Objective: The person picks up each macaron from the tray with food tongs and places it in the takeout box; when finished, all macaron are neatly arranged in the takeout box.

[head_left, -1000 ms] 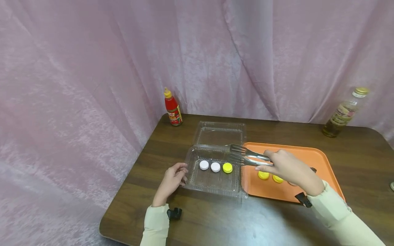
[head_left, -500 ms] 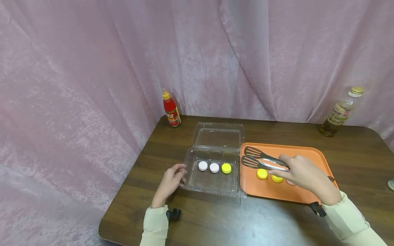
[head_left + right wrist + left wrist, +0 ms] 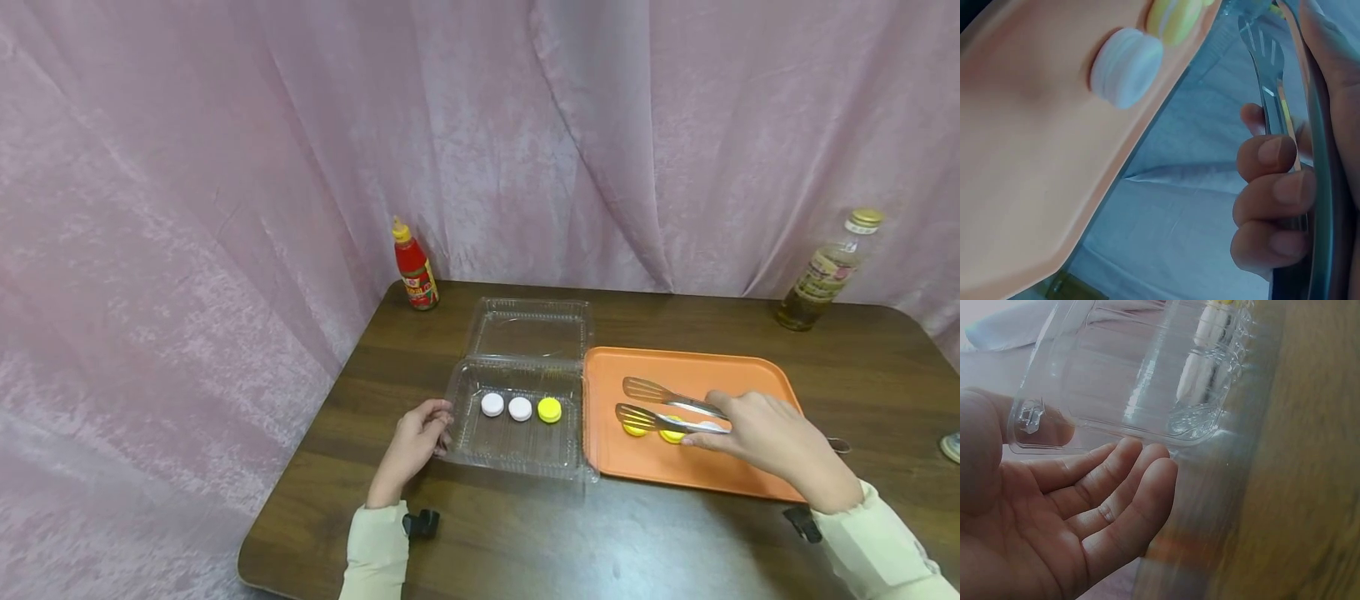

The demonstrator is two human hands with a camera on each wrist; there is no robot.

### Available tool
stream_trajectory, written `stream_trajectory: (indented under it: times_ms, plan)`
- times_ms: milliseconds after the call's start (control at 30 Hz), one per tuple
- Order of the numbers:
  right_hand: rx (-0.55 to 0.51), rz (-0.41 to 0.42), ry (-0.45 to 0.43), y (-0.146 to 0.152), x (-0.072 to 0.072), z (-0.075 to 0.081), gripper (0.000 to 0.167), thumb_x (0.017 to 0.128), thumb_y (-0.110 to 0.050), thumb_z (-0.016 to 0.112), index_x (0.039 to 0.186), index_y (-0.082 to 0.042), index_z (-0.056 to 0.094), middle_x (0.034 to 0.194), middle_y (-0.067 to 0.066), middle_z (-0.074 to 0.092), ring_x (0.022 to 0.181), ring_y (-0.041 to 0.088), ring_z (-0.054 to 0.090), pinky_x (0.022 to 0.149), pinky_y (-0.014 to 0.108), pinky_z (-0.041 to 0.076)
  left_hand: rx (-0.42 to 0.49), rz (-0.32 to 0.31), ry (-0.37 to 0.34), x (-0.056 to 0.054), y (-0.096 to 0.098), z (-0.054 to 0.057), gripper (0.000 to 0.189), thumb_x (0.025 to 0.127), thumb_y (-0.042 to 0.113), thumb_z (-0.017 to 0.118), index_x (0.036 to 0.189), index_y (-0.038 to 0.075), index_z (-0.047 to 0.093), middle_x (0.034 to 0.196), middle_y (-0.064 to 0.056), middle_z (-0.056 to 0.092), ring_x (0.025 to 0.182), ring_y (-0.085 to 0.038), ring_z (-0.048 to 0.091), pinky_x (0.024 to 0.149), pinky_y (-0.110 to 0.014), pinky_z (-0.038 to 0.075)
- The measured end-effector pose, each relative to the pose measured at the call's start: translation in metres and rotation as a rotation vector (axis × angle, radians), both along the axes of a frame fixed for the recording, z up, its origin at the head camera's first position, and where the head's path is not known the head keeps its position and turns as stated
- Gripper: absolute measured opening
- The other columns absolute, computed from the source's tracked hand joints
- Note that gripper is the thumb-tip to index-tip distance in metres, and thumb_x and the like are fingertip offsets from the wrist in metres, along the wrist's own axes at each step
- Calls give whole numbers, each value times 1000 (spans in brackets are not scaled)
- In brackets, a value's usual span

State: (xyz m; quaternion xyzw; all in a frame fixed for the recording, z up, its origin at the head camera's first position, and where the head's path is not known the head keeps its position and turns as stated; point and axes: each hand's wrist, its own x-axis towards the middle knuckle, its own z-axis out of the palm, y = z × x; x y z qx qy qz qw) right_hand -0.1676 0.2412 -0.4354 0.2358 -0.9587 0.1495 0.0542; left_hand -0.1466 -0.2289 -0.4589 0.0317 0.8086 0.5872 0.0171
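Holding slotted tongs (image 3: 667, 397) over yellow macarons (image 3: 672, 437) on an orange tray (image 3: 637, 461) is the right hand (image 3: 776, 442); the left hand (image 3: 413, 437) pinches a clear clamshell container (image 3: 517, 458) with three macarons (image 3: 520, 409) inside.

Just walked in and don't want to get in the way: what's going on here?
A person's right hand grips metal tongs, their ends apart, over an orange tray that holds two yellow macaron-like pieces and a white one. The left hand touches the left edge of a clear container beside the tray. Its lid lies open, and inside, two white pieces and a yellow one sit in a row.
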Motion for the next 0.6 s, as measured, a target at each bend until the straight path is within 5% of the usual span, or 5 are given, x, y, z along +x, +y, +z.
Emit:
stream_trajectory:
  times_ms: [333,467,600]
  plan:
    - [55,9,-18,6,2,-4,54,77,-58,79,97,-9,67,55,-10,41,49,8,37,42,27,32,4,6,7,0,1,-1,28,95,-12,47,121,-19,57,102,-34,63,75,-45,62,53,-29,56]
    - [60,1,-43,8,4,-4,53,77,-58,79,96,-10,66,57,-10,41,50,8,38,42,27,33,3,24,2,-5,-2,-13,29,95,-11,48,121,-17,58,101,-30,65,73,-39,63,53,-30,57]
    - [66,1,-45,10,5,-6,53,77,-58,80,96,-10,66,57,-10,39,50,8,36,41,27,31,-5,16,3,-2,-2,-7,29,96,-11,47,122,-18,57,103,-31,64,75,-42,63,56,-38,59]
